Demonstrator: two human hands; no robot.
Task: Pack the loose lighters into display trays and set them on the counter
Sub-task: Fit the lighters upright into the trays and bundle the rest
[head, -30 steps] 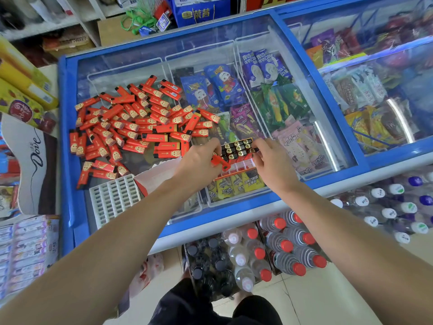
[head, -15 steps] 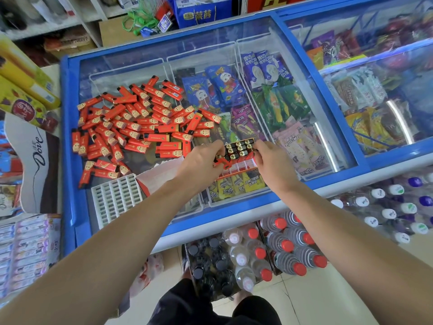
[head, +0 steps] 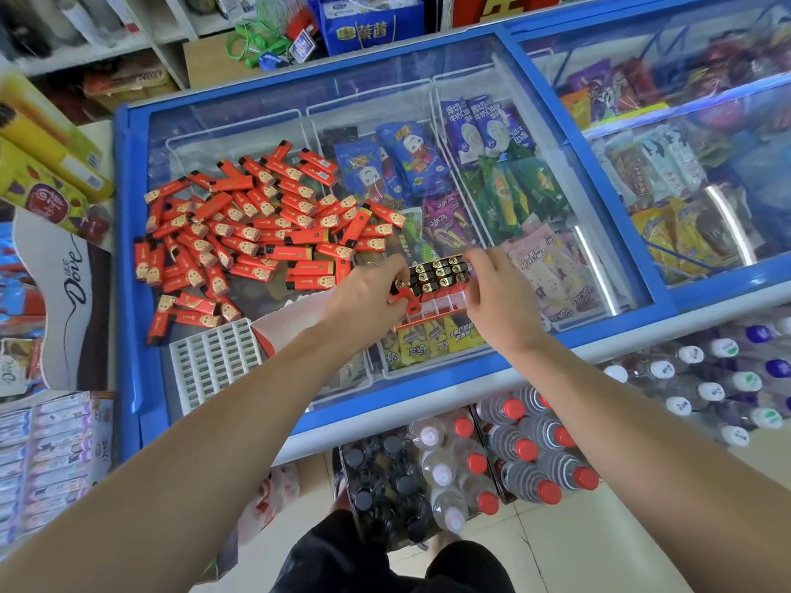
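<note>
Left hand (head: 364,295) pinches one red lighter (head: 402,296), fingers curled round it, at the left edge of the display tray (head: 441,299). Right hand (head: 498,293) grips the tray's right end, fingers curled over the top row. Tray sits on the freezer's glass lid (head: 239,134), partly filled: black lighter tops (head: 438,273) fill the far rows, near slots bare. Pile of loose lighters (head: 257,233) lies on the lid, left of the tray. Second white tray (head: 214,361) sits near the front-left corner.

Left hand (head: 364,299) covers the display tray's (head: 445,302) left end; its fingers' hold on one lighter (head: 402,296) unclear. Lighter print illegible.
</note>
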